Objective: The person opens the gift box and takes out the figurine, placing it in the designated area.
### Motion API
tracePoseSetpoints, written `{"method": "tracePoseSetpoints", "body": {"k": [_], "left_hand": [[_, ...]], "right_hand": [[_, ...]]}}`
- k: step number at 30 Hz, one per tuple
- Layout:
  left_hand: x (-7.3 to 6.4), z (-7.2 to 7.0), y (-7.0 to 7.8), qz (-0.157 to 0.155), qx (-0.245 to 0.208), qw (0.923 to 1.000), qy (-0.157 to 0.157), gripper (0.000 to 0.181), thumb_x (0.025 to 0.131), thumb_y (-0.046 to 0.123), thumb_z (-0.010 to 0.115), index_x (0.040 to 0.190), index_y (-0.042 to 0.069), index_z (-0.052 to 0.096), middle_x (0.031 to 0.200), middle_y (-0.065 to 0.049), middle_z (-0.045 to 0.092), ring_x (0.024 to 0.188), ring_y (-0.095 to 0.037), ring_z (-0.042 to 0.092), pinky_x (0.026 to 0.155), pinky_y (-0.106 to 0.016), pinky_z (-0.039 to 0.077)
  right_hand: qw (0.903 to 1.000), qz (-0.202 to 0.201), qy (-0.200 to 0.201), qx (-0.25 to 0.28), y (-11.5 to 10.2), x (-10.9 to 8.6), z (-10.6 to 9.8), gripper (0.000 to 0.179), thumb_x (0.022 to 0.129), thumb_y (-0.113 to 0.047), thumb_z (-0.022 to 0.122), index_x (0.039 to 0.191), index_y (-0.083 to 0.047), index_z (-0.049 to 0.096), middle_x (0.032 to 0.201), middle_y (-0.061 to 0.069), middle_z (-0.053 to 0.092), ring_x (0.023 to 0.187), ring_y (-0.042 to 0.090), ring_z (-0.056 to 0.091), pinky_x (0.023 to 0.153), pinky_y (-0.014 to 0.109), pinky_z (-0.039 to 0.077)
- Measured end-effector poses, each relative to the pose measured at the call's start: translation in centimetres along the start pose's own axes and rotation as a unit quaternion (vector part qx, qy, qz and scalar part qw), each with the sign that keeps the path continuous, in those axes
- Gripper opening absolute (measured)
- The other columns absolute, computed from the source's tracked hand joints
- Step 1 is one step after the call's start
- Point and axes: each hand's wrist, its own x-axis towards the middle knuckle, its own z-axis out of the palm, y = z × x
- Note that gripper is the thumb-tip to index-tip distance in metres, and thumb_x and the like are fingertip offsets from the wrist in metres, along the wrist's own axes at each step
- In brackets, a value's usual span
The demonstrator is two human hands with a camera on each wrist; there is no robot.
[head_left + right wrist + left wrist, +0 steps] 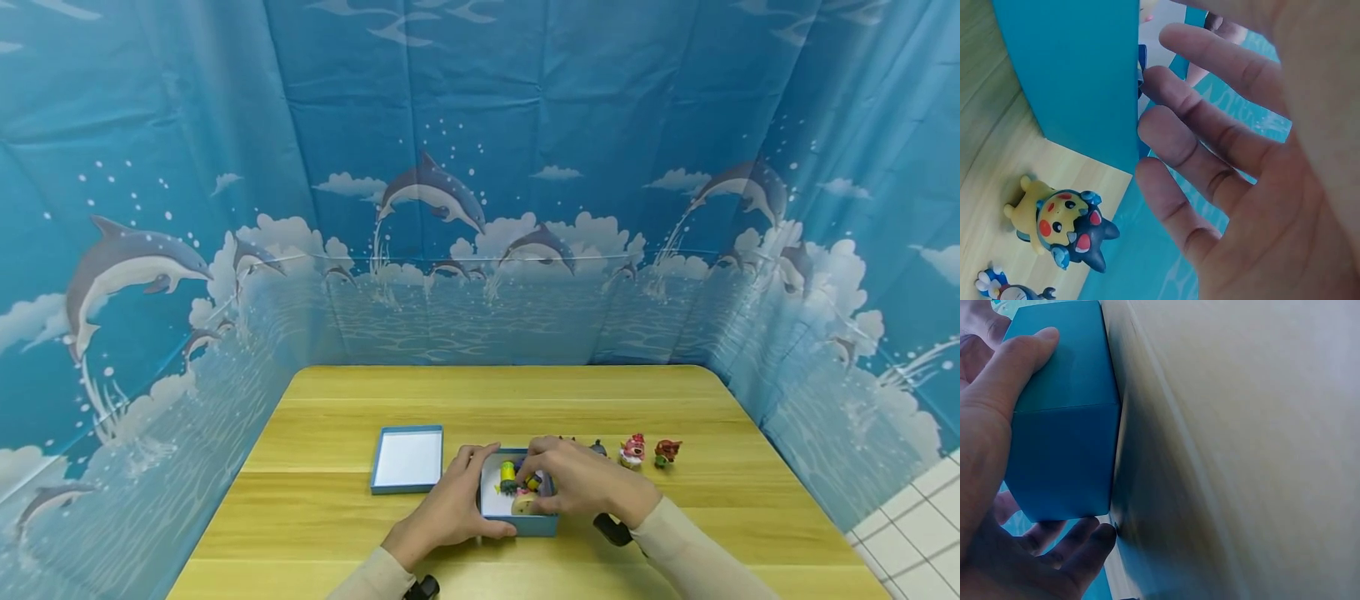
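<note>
Blue box [536, 526] on table [315, 517], figures [507, 472] inside: your left hand [453, 502] clamps its near-left corner, your right hand [576, 475] reaches in, outer fingers [1169, 136] apart, any pinch hidden; likely you're arranging figures, so next keep the box steady.

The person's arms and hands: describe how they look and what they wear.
The left hand and right hand are bare; no gloves or rings show. Plain, pale beige sleeves reach near the wrists. A small black device shows at the right wrist, another at the left.
</note>
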Motion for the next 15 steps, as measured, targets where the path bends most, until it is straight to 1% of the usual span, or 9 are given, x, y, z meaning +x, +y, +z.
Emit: {"method": "tracePoseSetpoints", "body": {"k": [4,7,10,15], "left_hand": [[0.0,0.0,-0.1,0.002,0.005,1.0000,-0.001,0.127,0.087,0.071,0.097,0.185,0.022,0.033,0.164,-0.008,0.052,0.130,-0.019,0.060,0.108,-0.045,0.062],[0.0,-0.1,-0.1,0.005,0.008,1.0000,-0.001,0.127,0.087,0.072,0.097,0.185,0.021,0.033,0.164,-0.007,0.052,0.130,-0.018,0.059,0.108,-0.043,0.061],[0.1,-0.1,-0.1,0.006,0.006,1.0000,-0.001,0.127,0.087,0.072,0.097,0.185,0.022,0.033,0.164,-0.007,0.052,0.130,-0.018,0.059,0.108,-0.043,0.061],[0.1,-0.1,-0.1,0.004,0.005,1.0000,-0.002,0.127,0.087,0.072,0.097,0.185,0.023,0.033,0.164,-0.007,0.052,0.127,-0.017,0.058,0.105,-0.041,0.061]], "right_hand": [[0.9996,-0.021,-0.010,-0.015,-0.2,0.4,0.0,0.027,0.101,-0.026,0.095,0.127,-0.021,0.089,0.131,-0.003,0.076,0.109,0.013,0.072,0.094,0.034,0.064],[0.9989,-0.031,-0.018,-0.031,-0.3,0.6,0.0,0.026,0.100,-0.025,0.096,0.125,-0.023,0.089,0.132,-0.005,0.078,0.116,0.013,0.070,0.100,0.039,0.064],[0.9981,-0.031,-0.028,-0.046,-0.3,0.8,-0.1,0.027,0.099,-0.025,0.097,0.125,-0.025,0.089,0.130,-0.009,0.079,0.116,0.010,0.069,0.102,0.040,0.062],[0.9973,-0.025,-0.049,-0.049,-0.2,1.2,0.0,0.029,0.098,-0.024,0.098,0.126,-0.026,0.089,0.124,-0.013,0.082,0.109,0.009,0.068,0.098,0.036,0.059]]}}
